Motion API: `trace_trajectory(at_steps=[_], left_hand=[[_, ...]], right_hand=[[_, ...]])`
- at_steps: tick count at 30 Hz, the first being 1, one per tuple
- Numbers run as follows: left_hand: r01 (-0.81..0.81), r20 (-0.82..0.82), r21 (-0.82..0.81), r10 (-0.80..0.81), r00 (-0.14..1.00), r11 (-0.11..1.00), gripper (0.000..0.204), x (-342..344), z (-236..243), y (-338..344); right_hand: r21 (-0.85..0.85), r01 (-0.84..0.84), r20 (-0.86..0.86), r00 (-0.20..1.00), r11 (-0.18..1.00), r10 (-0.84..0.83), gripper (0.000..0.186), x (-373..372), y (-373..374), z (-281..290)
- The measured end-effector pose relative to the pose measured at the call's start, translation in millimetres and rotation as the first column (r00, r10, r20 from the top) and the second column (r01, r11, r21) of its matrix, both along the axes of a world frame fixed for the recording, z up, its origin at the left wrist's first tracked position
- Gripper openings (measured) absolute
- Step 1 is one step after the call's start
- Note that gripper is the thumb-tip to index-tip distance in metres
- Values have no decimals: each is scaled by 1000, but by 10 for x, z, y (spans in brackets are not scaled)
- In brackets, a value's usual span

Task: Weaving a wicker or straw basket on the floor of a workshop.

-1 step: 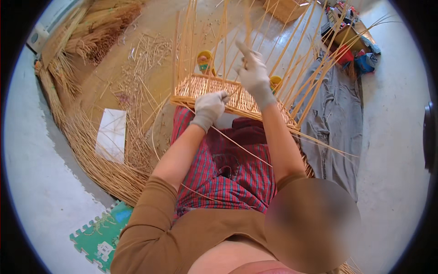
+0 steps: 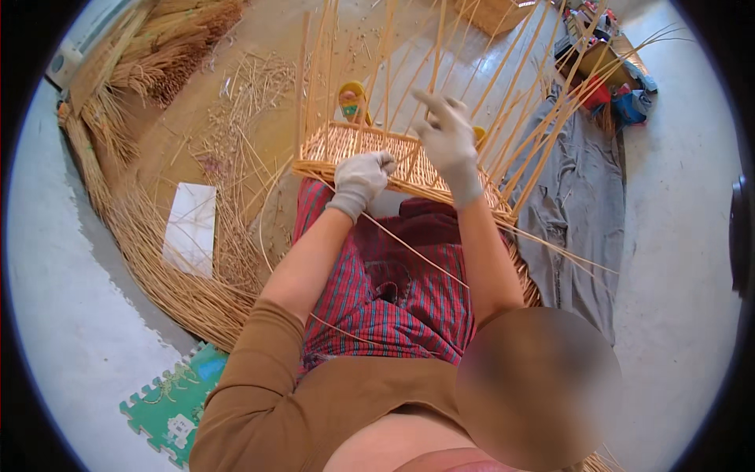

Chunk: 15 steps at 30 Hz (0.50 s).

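So the left hand (image 2: 362, 175) has its gloved fingers curled tight on the near rim of the basket (image 2: 314, 168), while the right hand (image 2: 448, 141) is up over the woven bottom, fingers loosely spread and kinda blurry. The basket's sitting right at the knees of the checked pants (image 2: 377, 318), low-walled with tall canes (image 2: 303, 86) sticking up. Further out there's a brown box (image 2: 491, 16), can't tell what's inside, plus loose cane piled (image 2: 169, 287) on the left.

Pale floor (image 2: 672, 236): long wicker rods (image 2: 169, 291) left, green foam mat (image 2: 148, 409), grey cloth (image 2: 578, 212) right.
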<state>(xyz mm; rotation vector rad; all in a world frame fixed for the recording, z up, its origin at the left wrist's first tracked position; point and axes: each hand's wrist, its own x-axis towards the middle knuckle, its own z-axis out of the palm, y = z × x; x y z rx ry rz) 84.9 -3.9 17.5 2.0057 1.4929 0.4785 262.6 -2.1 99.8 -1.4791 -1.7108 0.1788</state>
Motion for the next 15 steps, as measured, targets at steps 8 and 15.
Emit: trace_trajectory(at_steps=[8, 15], left_hand=[[114, 25, 504, -147, 989, 856, 44, -30, 56, -243], [360, -464, 456, -128, 877, 814, 47, 327, -256, -487]], right_hand=[[-303, 327, 6, 940, 895, -342, 30, 280, -1319, -306], [-390, 19, -20, 999, 921, -29, 43, 140, 519, -209]])
